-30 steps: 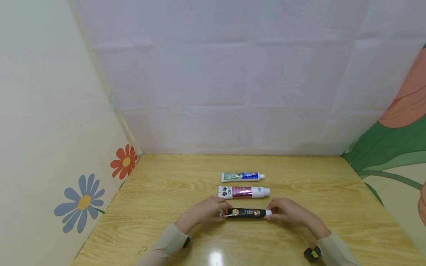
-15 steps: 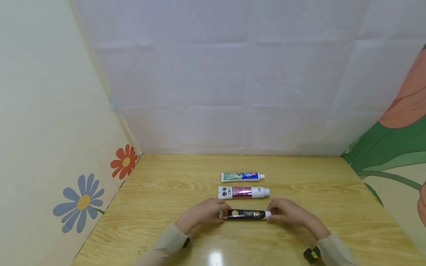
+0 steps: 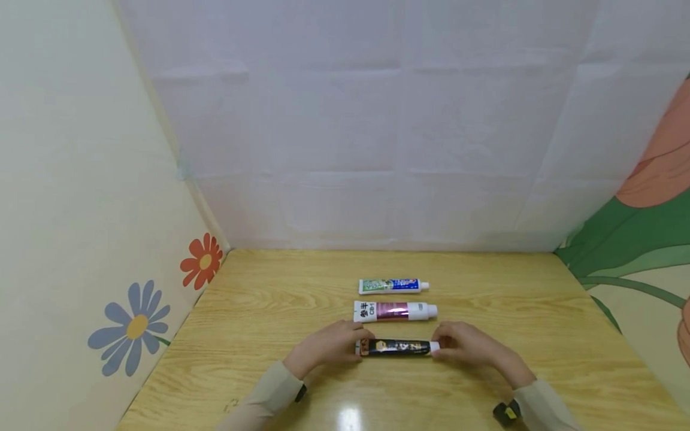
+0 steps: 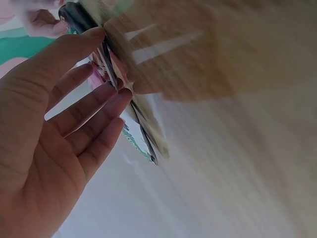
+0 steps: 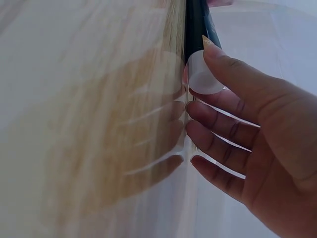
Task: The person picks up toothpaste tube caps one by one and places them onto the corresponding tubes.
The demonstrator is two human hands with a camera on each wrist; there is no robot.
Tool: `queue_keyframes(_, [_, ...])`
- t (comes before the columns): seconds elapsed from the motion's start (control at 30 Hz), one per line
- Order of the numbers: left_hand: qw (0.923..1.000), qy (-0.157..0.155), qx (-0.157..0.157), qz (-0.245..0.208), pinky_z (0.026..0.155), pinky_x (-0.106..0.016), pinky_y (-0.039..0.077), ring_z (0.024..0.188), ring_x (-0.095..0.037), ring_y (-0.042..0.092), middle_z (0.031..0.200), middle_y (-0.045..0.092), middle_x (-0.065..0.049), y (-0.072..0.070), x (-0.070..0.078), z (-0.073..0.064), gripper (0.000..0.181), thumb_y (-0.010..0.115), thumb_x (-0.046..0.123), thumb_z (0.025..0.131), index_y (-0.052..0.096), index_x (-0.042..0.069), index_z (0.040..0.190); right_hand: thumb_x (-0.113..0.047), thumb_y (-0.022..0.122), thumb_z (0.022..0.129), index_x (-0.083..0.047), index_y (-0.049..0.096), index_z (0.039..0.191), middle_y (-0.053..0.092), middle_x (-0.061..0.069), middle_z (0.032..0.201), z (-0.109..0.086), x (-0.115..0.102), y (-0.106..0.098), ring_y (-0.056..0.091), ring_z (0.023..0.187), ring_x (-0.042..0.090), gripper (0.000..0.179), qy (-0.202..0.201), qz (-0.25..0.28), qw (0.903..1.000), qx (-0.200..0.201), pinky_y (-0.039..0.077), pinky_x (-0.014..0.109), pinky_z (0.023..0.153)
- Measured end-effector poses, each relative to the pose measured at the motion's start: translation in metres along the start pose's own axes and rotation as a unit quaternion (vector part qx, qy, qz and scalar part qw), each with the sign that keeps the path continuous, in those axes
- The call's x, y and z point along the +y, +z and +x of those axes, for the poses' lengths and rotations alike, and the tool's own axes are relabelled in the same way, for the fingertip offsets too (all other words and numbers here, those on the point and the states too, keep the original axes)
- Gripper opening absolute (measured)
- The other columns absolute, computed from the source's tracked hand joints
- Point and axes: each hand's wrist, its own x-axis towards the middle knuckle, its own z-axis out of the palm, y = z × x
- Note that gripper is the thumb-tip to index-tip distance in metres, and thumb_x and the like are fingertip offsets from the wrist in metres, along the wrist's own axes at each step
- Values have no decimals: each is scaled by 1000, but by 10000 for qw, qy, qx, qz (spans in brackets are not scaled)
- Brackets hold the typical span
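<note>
A black toothpaste tube with gold print (image 3: pixel 399 348) lies sideways between both hands, nearest the person of three tubes. My left hand (image 3: pixel 330 345) pinches its flat crimped end between thumb and fingers. At the other end, my right hand (image 3: pixel 470 346) holds the white cap (image 5: pixel 204 74), thumb on the near side and a finger behind it. Its remaining fingers spread low over the tabletop in the right wrist view. Just beyond lies a white and magenta toothpaste tube (image 3: pixel 393 311), and past that a smaller green and blue one (image 3: pixel 389 286). All caps point right.
The wood-grain table (image 3: pixel 280 287) is glossy and reflects a light near the front. A white sheet (image 3: pixel 399 149) hangs along the back edge. Flower-printed walls (image 3: pixel 81 209) stand at both sides.
The black toothpaste tube has shifted very slightly toward the person and turned a little, with both hands staying at its ends. The other two tubes have not moved.
</note>
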Motion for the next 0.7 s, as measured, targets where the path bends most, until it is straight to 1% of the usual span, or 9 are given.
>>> queue_keyframes(0.1, [10000, 43, 37, 14, 90, -25, 47, 98, -7, 58, 111, 61, 7, 0, 1, 0, 45, 72, 32, 79, 59, 22, 121, -38, 66, 84, -20, 64, 95, 58, -11, 84, -1, 1, -1, 51, 74, -1, 22, 19, -1, 10000, -26, 47, 21, 65])
queue_keyframes(0.23, [10000, 73, 62, 18, 89, -25, 47, 97, -7, 58, 110, 61, 7, 0, 1, 1, 45, 72, 33, 79, 59, 22, 121, -38, 66, 83, -22, 64, 96, 58, -13, 86, -1, 1, -1, 52, 76, 0, 21, 157, 1, 9998, -117, 47, 21, 68])
queue_keyframes(0.33, [10000, 40, 35, 34, 89, -27, 47, 98, -7, 58, 112, 61, 7, 0, 0, 1, 46, 71, 34, 79, 59, 22, 121, -38, 67, 83, -23, 64, 97, 57, -14, 86, -1, 0, -1, 52, 76, 0, 21, 182, -70, 9997, -132, 47, 21, 68])
queue_keyframes(0.43, [9999, -12, -18, 111, 91, -30, 46, 102, -9, 57, 116, 61, 6, -2, 0, 2, 48, 70, 37, 79, 57, 22, 123, -37, 68, 82, -21, 64, 98, 57, -12, 85, -1, -3, -3, 52, 75, 1, 23, 115, -165, 9998, -89, 47, 20, 67])
queue_keyframes(0.53, [9997, -71, -70, 219, 95, -36, 45, 109, -13, 56, 122, 59, 4, -7, 0, 3, 51, 67, 41, 82, 55, 21, 128, -36, 67, 83, -18, 64, 100, 59, -10, 88, 0, -7, -7, 54, 78, 4, 25, -2, -346, 9994, 1, 48, 22, 69])
queue_keyframes(0.63, [9995, -119, -22, 283, 97, -41, 43, 112, -17, 55, 125, 57, 0, -13, -2, 4, 55, 63, 43, 85, 51, 19, 132, -36, 64, 85, -15, 65, 104, 61, -7, 97, 4, -9, -12, 57, 87, 8, 29, -191, -681, 9973, 206, 51, 28, 76])
queue_keyframes(0.7, [9994, -111, 82, 311, 98, -43, 43, 113, -19, 55, 126, 57, -1, -17, -4, 5, 56, 62, 44, 85, 50, 18, 133, -36, 63, 87, -13, 65, 107, 61, -5, 104, 8, -10, -16, 58, 93, 11, 30, -376, -967, 9938, 400, 51, 32, 81])
